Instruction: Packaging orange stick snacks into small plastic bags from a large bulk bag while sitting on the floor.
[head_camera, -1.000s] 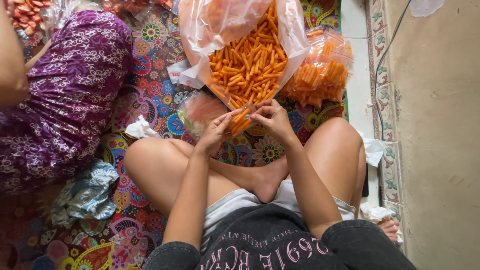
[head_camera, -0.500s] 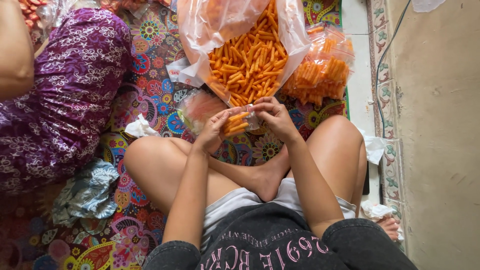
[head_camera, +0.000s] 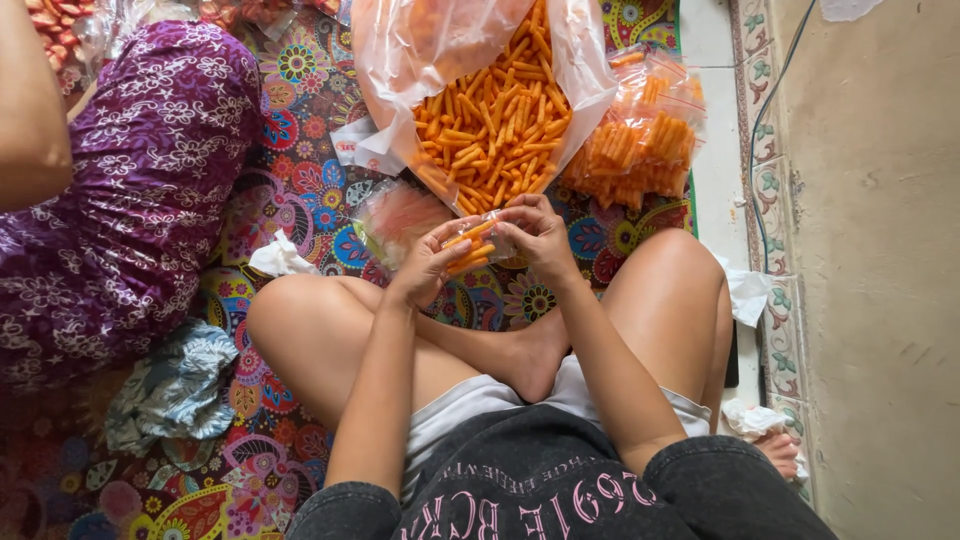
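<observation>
Person sits cross-legged on a patterned floor mat (head_camera: 300, 200); both hands meet over the lap, just near of the big open bag; left hand (head_camera: 425, 265) and right hand (head_camera: 540, 240) each closed in a pinch on one small clear packet (head_camera: 478, 243) of orange stick snacks, held between them off the mat; fingers cover the packet's two ends, so its top edge is hard to make out, probably being pressed along it, cannot tell for sure; sticks inside lie roughly sideways.

Far of the hands, a large clear plastic bag (head_camera: 590, 70) lies open with a heap of loose orange sticks (head_camera: 495, 130); its far end is cut off by the frame top. Right of it, a pile of filled small packets (head_camera: 640, 150), touching the big bag's side. Left of the hands, a filmy clear bag (head_camera: 395, 215) on the mat, contents blurred, pinkish. White crumpled tissue (head_camera: 280, 258) beside the left knee; another white scrap (head_camera: 745, 295) by the right knee; crumpled blue-grey cloth (head_camera: 175, 385) near left.

Far left, another person in purple flowered cloth (head_camera: 130, 190), only arm and lap in view, rest cut off; bags at top left barely visible. Tiled border and bare concrete floor (head_camera: 880, 280) on the right, a thin cable (head_camera: 765, 140) along it.
</observation>
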